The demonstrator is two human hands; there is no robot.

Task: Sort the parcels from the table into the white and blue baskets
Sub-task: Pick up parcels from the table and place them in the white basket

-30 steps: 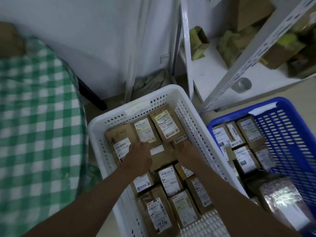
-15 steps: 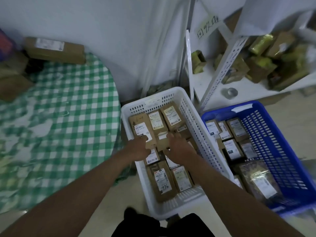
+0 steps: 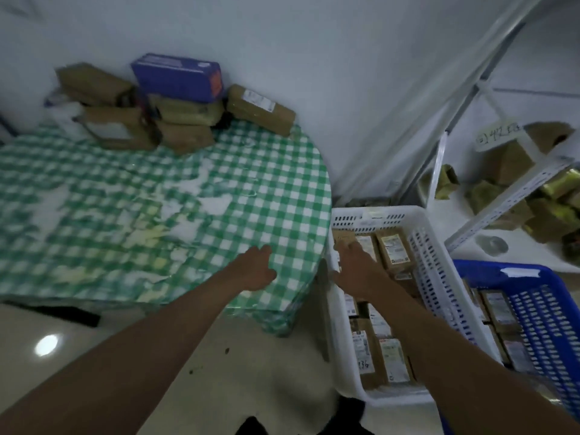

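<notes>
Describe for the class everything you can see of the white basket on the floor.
The white basket looks like plastic, rectangular, with slotted walls and a thick rim. It stands upright on the floor, between the checked table and the blue basket. Brown parcels with white labels lie flat in rows inside and nearly cover its bottom. The right hand reaches in over the parcels near its far end; whether the hand touches them is unclear.
</notes>
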